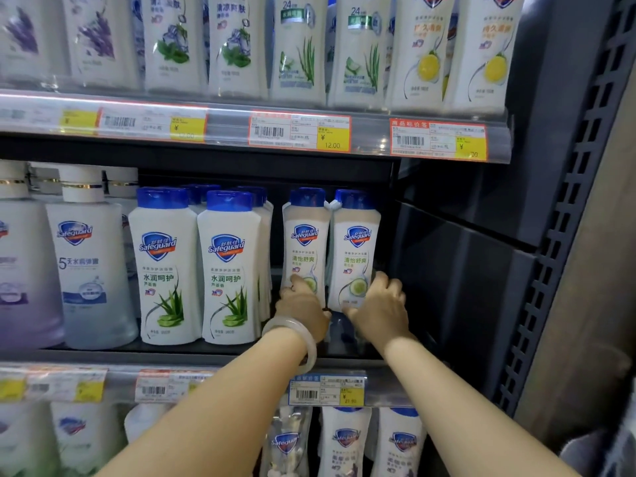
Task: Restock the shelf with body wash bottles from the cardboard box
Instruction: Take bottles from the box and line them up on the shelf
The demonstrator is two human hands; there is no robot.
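In the head view both arms reach up from the bottom edge toward the middle shelf (206,354) of a store rack. The left hand (303,309), with a pale bangle (303,333) on its wrist, wraps its fingers (297,280) around the lower part of the left cucumber bottle (305,242), a white body wash bottle with a blue cap. The right hand (380,306) grips the base of the right cucumber bottle (356,249), its fingers curling round the bottle's far side at about 3 o'clock. The two bottles stand upright and just beside each other, nearly touching at the shoulders, set back from the shelf's front edge, slightly right of the frame's centre. At 9 o'clock from them stand two rows of aloe bottles (198,270) at the front edge, and further left a big clear bottle (91,270) with a white cap. At 12 o'clock the top shelf carries a row of white bottles (299,49) above a rail of price tags (299,132). At 6 o'clock, under another price tag (327,390), more bottles (346,442) stand on the bottom shelf. At 3 o'clock rises the dark slotted upright (564,235) of the rack. The cardboard box is out of sight.
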